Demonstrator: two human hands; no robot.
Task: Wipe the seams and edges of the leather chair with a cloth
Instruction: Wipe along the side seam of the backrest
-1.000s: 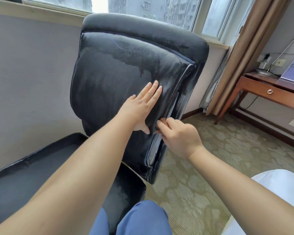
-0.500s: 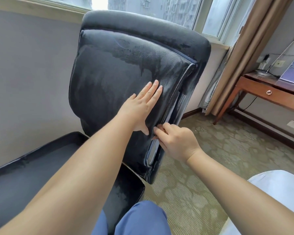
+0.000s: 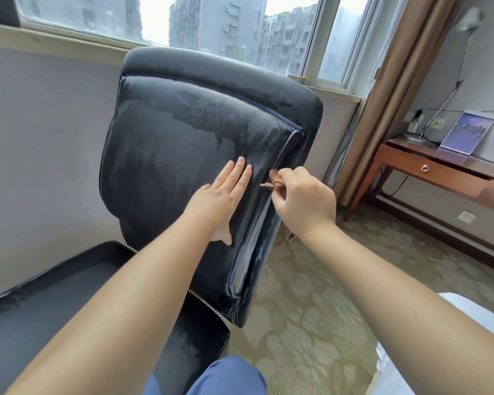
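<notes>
Head view: cloth (image 3: 275,180) against chair (image 3: 183,143) seam.

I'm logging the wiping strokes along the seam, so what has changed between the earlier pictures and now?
The right hand, pinching the brown cloth, slid up the seam at the chair backrest's right edge, so more cloth shows above the fingers. The head camera also tilted up, showing more window. The left hand stayed flat, fingers straight, pressing the backrest beside the seam. Nothing was let go.

The chair (image 3: 188,143) stands before the window (image 3: 211,21), the desk (image 3: 439,169) to its right.
</notes>
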